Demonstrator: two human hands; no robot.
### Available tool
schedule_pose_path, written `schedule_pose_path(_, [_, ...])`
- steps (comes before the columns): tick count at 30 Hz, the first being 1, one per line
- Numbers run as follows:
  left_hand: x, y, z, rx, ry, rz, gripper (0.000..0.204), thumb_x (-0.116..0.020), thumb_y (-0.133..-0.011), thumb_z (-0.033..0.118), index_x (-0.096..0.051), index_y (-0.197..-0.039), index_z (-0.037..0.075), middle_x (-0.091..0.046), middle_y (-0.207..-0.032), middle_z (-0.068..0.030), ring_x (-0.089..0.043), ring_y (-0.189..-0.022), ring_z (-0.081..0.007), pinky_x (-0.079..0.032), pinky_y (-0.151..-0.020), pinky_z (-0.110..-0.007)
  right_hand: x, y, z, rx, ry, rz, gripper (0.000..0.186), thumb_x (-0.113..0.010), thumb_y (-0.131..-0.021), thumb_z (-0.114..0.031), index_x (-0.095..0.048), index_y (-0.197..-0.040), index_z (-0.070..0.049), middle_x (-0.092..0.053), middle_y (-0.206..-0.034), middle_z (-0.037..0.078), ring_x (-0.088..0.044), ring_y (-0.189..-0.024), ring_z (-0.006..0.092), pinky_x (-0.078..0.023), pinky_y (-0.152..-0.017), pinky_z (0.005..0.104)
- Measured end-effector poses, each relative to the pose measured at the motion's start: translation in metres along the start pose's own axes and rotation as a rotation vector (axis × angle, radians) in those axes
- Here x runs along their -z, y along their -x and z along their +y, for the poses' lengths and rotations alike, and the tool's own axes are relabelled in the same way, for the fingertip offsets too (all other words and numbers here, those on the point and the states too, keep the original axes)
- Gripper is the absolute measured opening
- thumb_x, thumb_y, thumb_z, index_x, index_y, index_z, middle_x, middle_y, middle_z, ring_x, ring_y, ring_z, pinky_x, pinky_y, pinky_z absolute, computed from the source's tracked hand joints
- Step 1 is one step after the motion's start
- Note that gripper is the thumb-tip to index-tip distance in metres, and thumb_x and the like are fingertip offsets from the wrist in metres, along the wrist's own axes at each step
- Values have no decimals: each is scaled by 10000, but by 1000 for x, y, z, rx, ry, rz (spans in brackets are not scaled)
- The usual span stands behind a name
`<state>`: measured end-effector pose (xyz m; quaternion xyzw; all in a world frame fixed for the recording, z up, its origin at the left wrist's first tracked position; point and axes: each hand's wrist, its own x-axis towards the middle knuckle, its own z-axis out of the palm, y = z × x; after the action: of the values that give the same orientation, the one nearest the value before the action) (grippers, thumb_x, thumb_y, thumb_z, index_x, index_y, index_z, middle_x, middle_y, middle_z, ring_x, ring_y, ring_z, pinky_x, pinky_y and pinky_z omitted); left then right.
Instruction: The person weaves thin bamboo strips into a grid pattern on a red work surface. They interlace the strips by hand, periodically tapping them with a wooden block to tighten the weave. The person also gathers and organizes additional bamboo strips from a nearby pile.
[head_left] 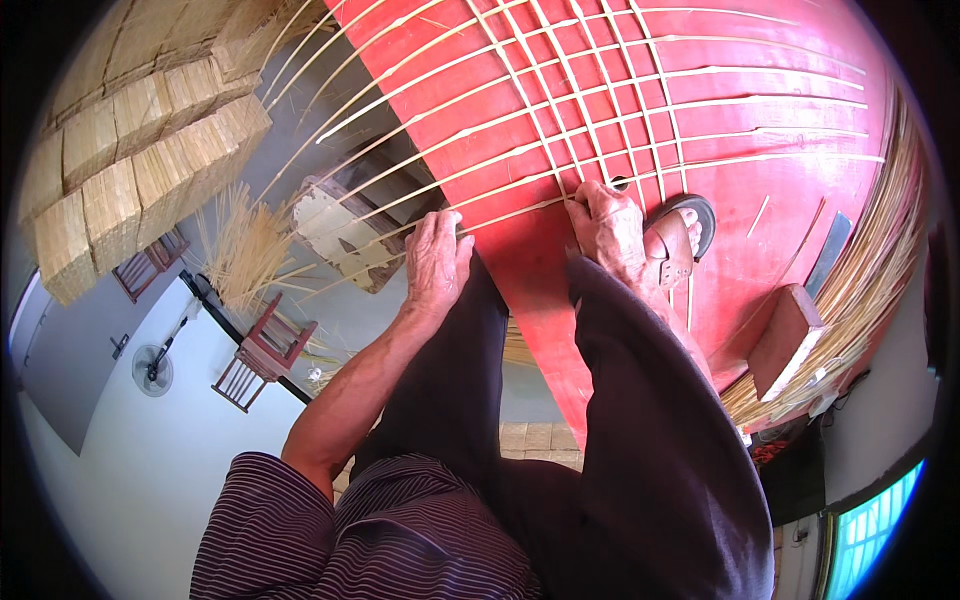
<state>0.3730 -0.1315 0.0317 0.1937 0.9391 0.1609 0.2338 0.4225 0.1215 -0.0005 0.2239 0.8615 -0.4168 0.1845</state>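
Note:
A grid of pale bamboo strips [548, 146], woven over and under each other, lies on a red board [730, 215]. My left hand [438, 262] is closed on a bamboo strip [510, 216] at the board's left edge. That strip runs right toward my right hand [610, 228], whose fingers are curled and pressed down at the grid's near edge. A small dark round end [620, 183] shows beside its knuckles; what it belongs to is hidden. Just to the right, my sandaled foot [680, 235] rests on the near ends of the lengthwise strips.
A brick-like block [786, 342] and a flat grey bar [828, 255] lie at the right, by a long bundle of strips [850, 330]. Left are stacked pale bundles [150, 190], a worn stool [345, 230], loose strips [245, 255], a wooden chair [262, 350] and a fan [152, 368].

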Motion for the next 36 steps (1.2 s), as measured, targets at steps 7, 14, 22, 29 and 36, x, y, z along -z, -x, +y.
schedule_pose_path(7, [-11, -4, -8, 103, 166, -145, 385, -737, -827, 169, -530, -1092, -20, -672, -1011, -231, -671, -953, -392, -523, -833, -470, -7, -7, -1, -79, 10, 3, 202, -725, -838, -244, -609, -817, -80, -669, -764, 149, -658, -762, 389, -501, -661, 488])
schedule_pose_path(14, [-10, -23, 17, -24, 297, -233, 244, -708, -839, 159, -550, -955, 14, -653, -873, -219, -646, -820, -418, -500, -725, -485, -5, -13, -1, -29, 90, -66, 229, -722, -852, -269, -620, -823, -66, -670, -733, 188, -672, -753, 405, -512, -680, 509])
schedule_pose_path(22, [-28, -59, 59, 131, 374, -401, 240, -583, -904, 204, -649, -965, -19, -684, -839, -243, -676, -838, -406, -508, -764, -484, 0, -16, -3, -67, 89, -115, 245, -724, -854, -282, -631, -835, -57, -678, -756, 197, -676, -770, 405, -519, -707, 503])
schedule_pose_path(29, [-41, -62, 49, 97, 401, -392, 240, -540, -915, 195, -672, -968, 1, -683, -793, -198, -675, -751, -353, -510, -741, -457, 0, -18, 6, -21, 41, -124, 251, -735, -845, -281, -647, -846, -46, -681, -772, 202, -675, -782, 412, -522, -715, 508])
schedule_pose_path(36, [-27, -68, 57, 101, 344, -482, 218, -534, -895, 167, -660, -949, -2, -678, -850, -225, -657, -841, -399, -499, -778, -487, 3, -22, 3, -22, 68, -177, 261, -756, -829, -285, -650, -836, -46, -682, -783, 212, -675, -785, 420, -528, -719, 508])
